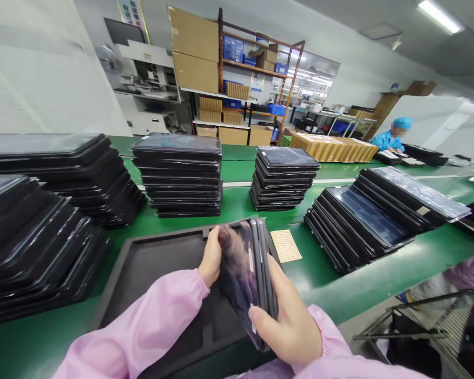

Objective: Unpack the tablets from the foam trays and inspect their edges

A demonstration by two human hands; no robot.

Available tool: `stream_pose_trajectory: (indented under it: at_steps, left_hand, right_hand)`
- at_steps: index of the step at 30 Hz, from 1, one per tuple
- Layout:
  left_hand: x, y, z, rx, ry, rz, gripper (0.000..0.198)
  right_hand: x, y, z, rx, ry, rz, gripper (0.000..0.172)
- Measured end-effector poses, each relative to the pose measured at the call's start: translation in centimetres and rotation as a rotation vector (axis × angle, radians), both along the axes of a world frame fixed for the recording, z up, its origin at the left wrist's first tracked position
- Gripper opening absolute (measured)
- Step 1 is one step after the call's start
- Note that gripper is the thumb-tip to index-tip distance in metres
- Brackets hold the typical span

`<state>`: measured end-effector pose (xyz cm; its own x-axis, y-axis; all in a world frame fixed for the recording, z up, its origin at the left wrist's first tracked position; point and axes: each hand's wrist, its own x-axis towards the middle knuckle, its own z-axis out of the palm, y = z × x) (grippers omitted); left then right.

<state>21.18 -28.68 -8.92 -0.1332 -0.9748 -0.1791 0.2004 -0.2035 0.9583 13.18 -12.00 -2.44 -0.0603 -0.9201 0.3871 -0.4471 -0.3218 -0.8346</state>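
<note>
A few black tablets with glossy screens and clear film are held tilted on edge in front of me, pressed together as one stack. My left hand grips their far left edge, its fingers partly hidden behind the screen. On the near right side, my right hand is wrapped round the stack, thumb on the front screen. Below them lies a dark foam tray with a shallow recess. A sheet of small beige stickers lies just right of the tablets.
Tall stacks of black tablets stand on the green bench: at left, centre and behind the tray. A leaning stack is at right. Cardboard dividers and a co-worker in blue are farther back.
</note>
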Motion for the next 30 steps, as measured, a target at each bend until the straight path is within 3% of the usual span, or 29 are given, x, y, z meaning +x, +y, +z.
stream_pose_trajectory:
  at_steps: [2, 5, 10, 14, 17, 21, 27, 30]
  left_hand:
    - [0.4, -0.3, -0.3, 0.259, 0.014, -0.123, 0.036]
    - [0.5, -0.5, 1.5, 0.302, 0.127, -0.098, 0.037]
    - [0.5, -3.4, 5.2, 0.073, 0.25, 0.131, 0.022]
    - [1.1, -5.8, 5.1, -0.307, 0.254, 0.166, 0.017]
    - [1.3, -5.9, 4.2, -0.47, 0.25, 0.082, 0.021]
    - [1.1, -5.3, 3.8, -0.528, 0.286, -0.074, 0.023]
    - [1.1, -5.2, 3.8, -0.599, 0.257, -0.102, 0.025]
    - [1.2, -5.1, 3.7, -0.646, 0.23, -0.113, 0.025]
  right_hand:
    - [0.6, 0.5, -0.4, -0.007, -0.009, -0.026, 0.075]
    - [1.8, 1.1, -1.9, -0.049, 0.008, -0.074, 0.088]
    - [3.9, 0.2, -5.5, -0.166, 0.101, -0.133, 0.109]
    - [4.1, -1.7, -8.1, -0.225, 0.175, -0.1, 0.101]
    - [3.7, -2.5, -9.4, -0.276, 0.198, -0.046, 0.092]
    - [3.1, -2.4, -9.5, -0.214, 0.156, 0.066, 0.091]
    - [1.8, -1.2, -8.1, -0.026, -0.085, 0.266, 0.087]
    - [1.6, -1.0, -7.6, 0.067, -0.232, 0.246, 0.078]
